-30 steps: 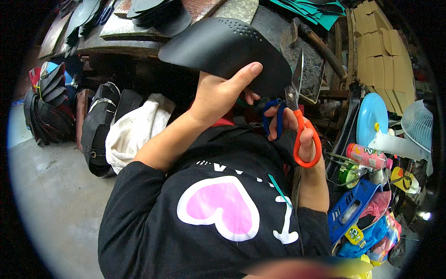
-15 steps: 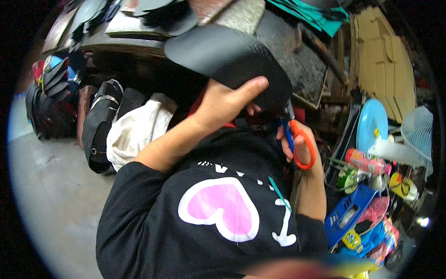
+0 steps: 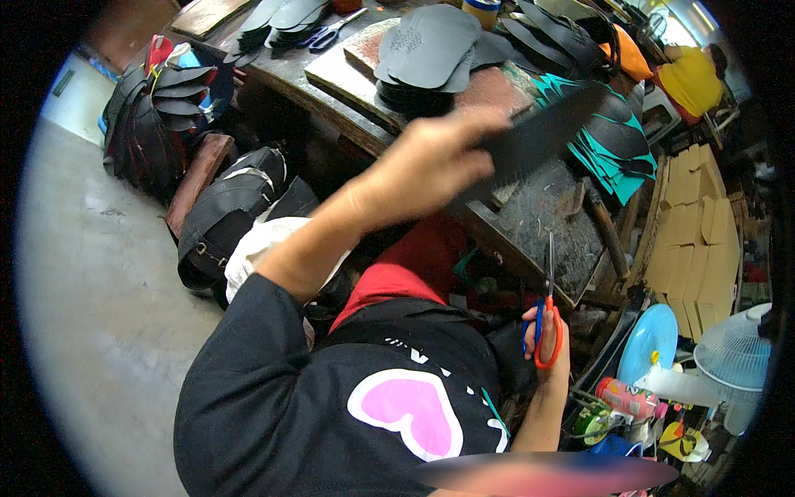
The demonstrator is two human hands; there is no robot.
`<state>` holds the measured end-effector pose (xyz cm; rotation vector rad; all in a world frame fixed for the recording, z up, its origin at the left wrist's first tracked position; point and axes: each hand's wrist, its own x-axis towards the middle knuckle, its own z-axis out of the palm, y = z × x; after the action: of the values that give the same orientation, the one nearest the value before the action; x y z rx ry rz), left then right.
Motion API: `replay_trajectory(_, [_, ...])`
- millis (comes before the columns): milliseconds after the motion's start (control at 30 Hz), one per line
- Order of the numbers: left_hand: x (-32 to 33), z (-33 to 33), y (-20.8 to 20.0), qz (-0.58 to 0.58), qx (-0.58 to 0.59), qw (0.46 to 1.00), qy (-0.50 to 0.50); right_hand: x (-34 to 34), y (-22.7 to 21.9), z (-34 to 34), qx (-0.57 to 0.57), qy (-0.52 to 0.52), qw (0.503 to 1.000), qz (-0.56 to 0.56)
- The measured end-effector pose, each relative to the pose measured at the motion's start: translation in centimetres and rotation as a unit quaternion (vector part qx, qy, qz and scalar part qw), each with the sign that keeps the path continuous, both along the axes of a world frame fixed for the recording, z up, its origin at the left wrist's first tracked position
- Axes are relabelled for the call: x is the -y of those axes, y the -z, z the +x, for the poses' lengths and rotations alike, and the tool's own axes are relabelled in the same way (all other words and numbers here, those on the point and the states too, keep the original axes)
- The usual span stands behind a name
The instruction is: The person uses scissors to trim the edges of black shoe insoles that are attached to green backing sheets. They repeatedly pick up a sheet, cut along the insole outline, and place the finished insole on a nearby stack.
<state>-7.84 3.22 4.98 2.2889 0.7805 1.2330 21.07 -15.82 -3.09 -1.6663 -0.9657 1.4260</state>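
My left hand (image 3: 426,170), smeared by motion, grips one end of a black insole-shaped sheet (image 3: 551,132). The sheet is held edge-on above the workbench (image 3: 546,224), toward pieces with teal edges (image 3: 613,141). Lower right, my right hand (image 3: 540,335) is closed around scissors (image 3: 553,327) with one orange and one blue handle. Their blades point away from me and look closed together. A gap separates the scissors from the sheet. Grey insoles (image 3: 426,50) lie stacked on the bench beyond my left hand.
More black insoles (image 3: 551,37) and a second pair of scissors (image 3: 335,33) lie on the bench. Strapped bundles of black pieces (image 3: 157,112) stand at left. On the right are cardboard (image 3: 696,240), a fan (image 3: 733,356) and bottles. A person in yellow (image 3: 694,83) sits far right.
My left hand has carried the black sheet forward and away from the scissors, turning it edge-on. My right hand has dropped toward me with the scissors. The view has shifted, showing more bench.
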Motion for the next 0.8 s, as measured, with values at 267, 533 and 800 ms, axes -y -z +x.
replay_trajectory(267, [-12.6,-2.7,1.3,0.030,-0.289,0.890,-0.353,-1.5,-4.0,0.3,0.067,-0.011,0.994,0.088])
replay_trajectory(533, [-12.9,-2.1,1.1,-0.012,-0.351,0.853,-0.386,-15.0,-7.6,5.6,0.444,0.062,0.842,0.299])
replay_trajectory(800, [-11.4,-1.0,1.9,0.162,-0.297,0.822,-0.458,-27.3,-6.8,4.2,0.680,-0.023,0.696,0.227])
